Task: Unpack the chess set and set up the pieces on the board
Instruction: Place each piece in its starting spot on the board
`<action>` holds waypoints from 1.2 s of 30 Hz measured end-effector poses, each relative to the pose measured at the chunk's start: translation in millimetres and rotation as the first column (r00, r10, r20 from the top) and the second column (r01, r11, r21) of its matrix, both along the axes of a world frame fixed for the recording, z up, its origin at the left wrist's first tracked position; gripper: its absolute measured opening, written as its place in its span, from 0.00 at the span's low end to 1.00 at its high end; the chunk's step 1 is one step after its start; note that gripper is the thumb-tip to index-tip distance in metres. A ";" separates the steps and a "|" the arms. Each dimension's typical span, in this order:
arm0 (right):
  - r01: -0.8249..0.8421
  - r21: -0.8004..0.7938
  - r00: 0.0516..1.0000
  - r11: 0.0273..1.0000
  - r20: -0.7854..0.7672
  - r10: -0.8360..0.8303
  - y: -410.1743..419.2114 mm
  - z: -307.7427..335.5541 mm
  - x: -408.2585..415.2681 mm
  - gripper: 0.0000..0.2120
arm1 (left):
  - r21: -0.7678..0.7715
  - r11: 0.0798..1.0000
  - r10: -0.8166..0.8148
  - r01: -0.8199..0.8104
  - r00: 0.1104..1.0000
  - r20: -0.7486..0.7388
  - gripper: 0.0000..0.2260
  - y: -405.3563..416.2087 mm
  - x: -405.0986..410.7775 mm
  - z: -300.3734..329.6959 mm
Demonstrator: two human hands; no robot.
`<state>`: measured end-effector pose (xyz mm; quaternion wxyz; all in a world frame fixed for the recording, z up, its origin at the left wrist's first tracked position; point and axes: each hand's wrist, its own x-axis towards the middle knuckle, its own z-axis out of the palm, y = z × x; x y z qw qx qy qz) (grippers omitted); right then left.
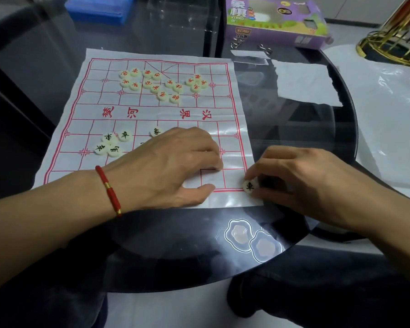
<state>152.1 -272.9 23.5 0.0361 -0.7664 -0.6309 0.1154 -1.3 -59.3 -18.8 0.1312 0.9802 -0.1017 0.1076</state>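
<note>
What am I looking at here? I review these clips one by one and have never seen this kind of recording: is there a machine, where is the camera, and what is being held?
There is no machine. A person wears one wide-angle camera on the head, looking down at their own two hands. On the dark glass table lies a thin chess board sheet with red lines. Red-lettered pieces sit bunched on its far half; a few black-lettered pieces lie loose on the near half. The right hand pinches a black-lettered piece at the board's near right corner. The left hand, with a red bracelet on its wrist, rests on the sheet; its fingertips are hidden. The purple game box stands behind.
</note>
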 end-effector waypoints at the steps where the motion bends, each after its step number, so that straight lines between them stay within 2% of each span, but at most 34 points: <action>1: -0.004 0.003 1.000 1.000 -0.003 0.004 0.1 -0.5 0.5 0.14 | -0.002 1.000 0.002 -0.002 1.000 0.001 0.14 -0.2 -0.2 -0.2; 4: -0.020 0.019 1.000 1.000 -0.011 0.020 -0.3 -0.6 2.6 0.15 | 0.014 1.000 -0.006 0.006 1.000 -0.008 0.14 -0.9 -1.0 0.9; 7: -0.009 0.082 1.000 0.997 -0.023 0.011 2.3 5.5 4.4 0.17 | -0.036 0.999 0.006 -0.006 1.000 0.012 0.12 3.8 -5.0 11.7; 11: 0.014 0.200 0.999 0.980 -0.036 -0.007 25.3 10.5 2.2 0.13 | -0.083 0.965 0.255 -0.250 0.965 0.055 0.12 20.3 -13.3 32.9; 15: -0.022 0.209 1.000 0.978 0.005 0.022 58.4 3.5 -5.1 0.12 | -0.014 0.894 0.447 -0.448 0.894 -0.033 0.12 26.6 -19.6 39.4; 21: -0.020 0.171 0.998 0.985 0.057 0.011 86.5 -11.4 -0.7 0.15 | 0.045 0.866 0.499 -0.498 0.858 -0.124 0.13 22.2 -23.2 43.2; 26: -0.033 0.147 0.998 0.989 0.054 0.026 93.7 -12.1 0.9 0.14 | 0.062 0.793 0.608 -0.606 0.779 -0.153 0.14 39.5 -22.6 60.8; 29: -0.054 0.209 0.997 0.976 0.069 0.041 91.4 -3.5 -11.5 0.12 | 0.076 0.766 0.639 -0.638 0.746 -0.188 0.14 44.7 -24.4 64.5; 32: -0.142 0.268 0.990 0.953 0.014 0.143 93.7 1.1 -46.1 0.14 | 0.086 0.761 0.645 -0.643 0.733 -0.217 0.14 44.0 -28.9 62.2; 36: -0.292 0.217 0.955 0.932 0.112 0.273 104.9 -2.4 -76.7 0.15 | 0.084 0.759 0.645 -0.646 0.727 -0.234 0.15 44.4 -36.5 59.7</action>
